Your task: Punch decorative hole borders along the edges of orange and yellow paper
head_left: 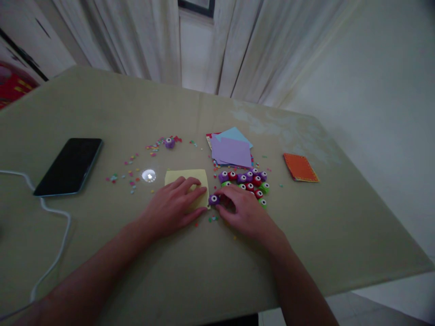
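Head view. L. hand (175, 203): palm down, fingers loosely spread & slightly bent, lying on yellow sheet (190, 174); thumb tip near sheet's R. near corner. R. hand (246, 208): thumb & fingertips pinching purple bead (214, 199) from its R. side; other fingers curled, partly hidden.

Orientation: purple bead's eye faces up, toward camera; bead approx. round, no clear long axis. Sheet flat, approx. square, far side running roughly L.–R.; long axis can't be told, L. hand covering much of it.

Position: purple bead betw. the two hands, at sheet's R. side, nearer table (170, 271)'s near edge than its far edge. Bead cluster (249, 186) (purple, red, green) just beyond R. hand, partly hidden by it. Cards (233, 151) beyond cluster, toward far edge. Orange case (301, 167) toward table's R. edge; tablet (70, 165) toward L. edge.
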`<state>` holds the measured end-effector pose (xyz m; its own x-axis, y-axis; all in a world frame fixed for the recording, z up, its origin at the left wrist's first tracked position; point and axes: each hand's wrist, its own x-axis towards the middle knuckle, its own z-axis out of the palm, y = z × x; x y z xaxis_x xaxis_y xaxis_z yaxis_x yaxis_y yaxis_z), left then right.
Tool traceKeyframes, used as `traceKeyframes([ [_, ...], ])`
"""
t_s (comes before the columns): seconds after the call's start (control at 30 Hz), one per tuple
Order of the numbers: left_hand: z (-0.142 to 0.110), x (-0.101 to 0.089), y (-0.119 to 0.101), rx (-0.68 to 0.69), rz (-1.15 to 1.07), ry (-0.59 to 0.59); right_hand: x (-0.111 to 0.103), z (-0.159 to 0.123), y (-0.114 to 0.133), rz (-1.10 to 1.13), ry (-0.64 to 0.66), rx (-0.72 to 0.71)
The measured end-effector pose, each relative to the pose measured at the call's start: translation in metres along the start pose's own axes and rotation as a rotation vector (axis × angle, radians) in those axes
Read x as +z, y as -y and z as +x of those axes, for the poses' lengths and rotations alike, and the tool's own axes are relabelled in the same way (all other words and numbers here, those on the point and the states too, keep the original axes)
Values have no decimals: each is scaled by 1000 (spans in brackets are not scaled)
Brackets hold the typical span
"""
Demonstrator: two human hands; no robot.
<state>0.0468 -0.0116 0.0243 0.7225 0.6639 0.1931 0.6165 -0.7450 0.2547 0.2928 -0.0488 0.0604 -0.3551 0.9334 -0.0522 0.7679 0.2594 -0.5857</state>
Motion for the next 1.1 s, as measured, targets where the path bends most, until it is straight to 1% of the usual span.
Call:
traceKeyframes([
  [0.13, 1, 0, 1, -3, -2, 11, 1, 0, 0, -20, 12, -25],
  [0.4, 2, 2, 2, 9, -153, -28, 2, 1, -1, -14, 19, -44],
  [0.8, 0, 3, 4, 22, -162, -17, 3, 2, -3, 7, 22, -68],
  [1.1, 1, 2, 4, 26, -173, -12, 3, 1, -3, 14, 24, -56],
])
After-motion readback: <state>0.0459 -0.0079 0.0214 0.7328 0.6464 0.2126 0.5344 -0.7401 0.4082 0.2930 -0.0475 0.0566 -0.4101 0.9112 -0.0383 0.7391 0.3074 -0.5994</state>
